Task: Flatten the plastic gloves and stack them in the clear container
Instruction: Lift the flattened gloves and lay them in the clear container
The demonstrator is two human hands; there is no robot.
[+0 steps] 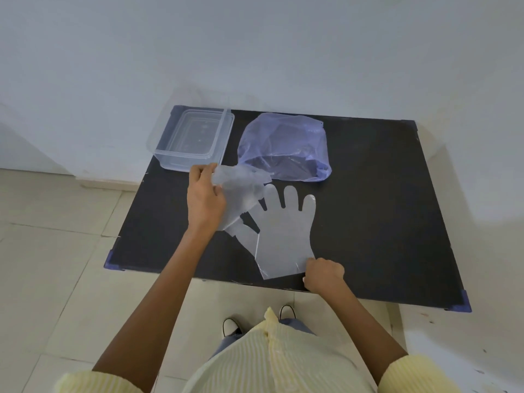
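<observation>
We're standing at the black worktop [382,194], and both hands are on gloves. Our left hand [204,197] has its grip closed on a crumpled glove [241,191], thumb and fingers pinching its upper edge, and the sheet hangs loose to the right of that grip, draping over the thumb side of the flat glove [283,236]. That flat glove lies spread on the worktop, fingers pointing away from us. Our right hand [324,275] pinches the cuff corner at the near edge, grip curled tight on the plastic. Just beyond the left grip sits the clear container [192,137], open, at the far left corner; we can't tell whether any glove lies in it. To the right of it, beyond the crumpled glove, sits a bluish bag [283,146], mouth towards us.
</observation>
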